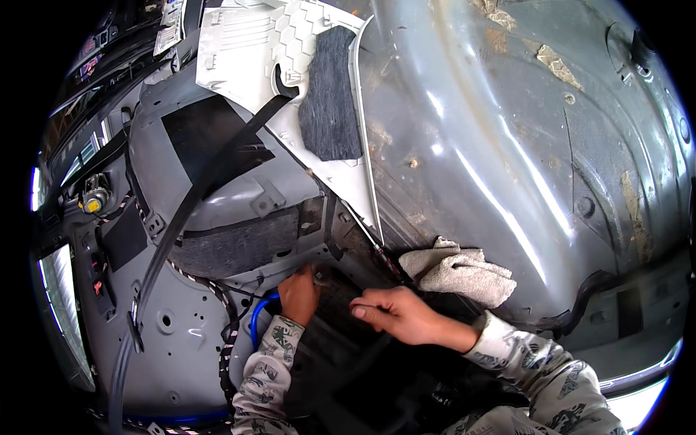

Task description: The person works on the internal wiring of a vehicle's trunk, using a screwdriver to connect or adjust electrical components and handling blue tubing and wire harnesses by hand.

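Observation:
My left hand (299,296) reaches down beside the grey wheel arch (246,192), its fingers curled close together at the metal. Whatever is between those fingertips, if anything, is too small to make out. Next to that wrist a blue tube (255,319) bends upward. My right hand (397,313) is closed, the fingers curled in and the thumb lying along them, held over the dark gap to the right of my left hand. What it grips, if anything, is hidden. A crumpled beige cloth (458,274) lies on the metal just beyond my right hand.
A white trim panel (243,54) with a dark felt pad (333,101) leans across the bare metal floor (464,130). A long black strip (190,199) crosses the wheel arch. Taped wiring (226,341) runs down the left. A thin red-and-black piece (386,259) lies by the cloth.

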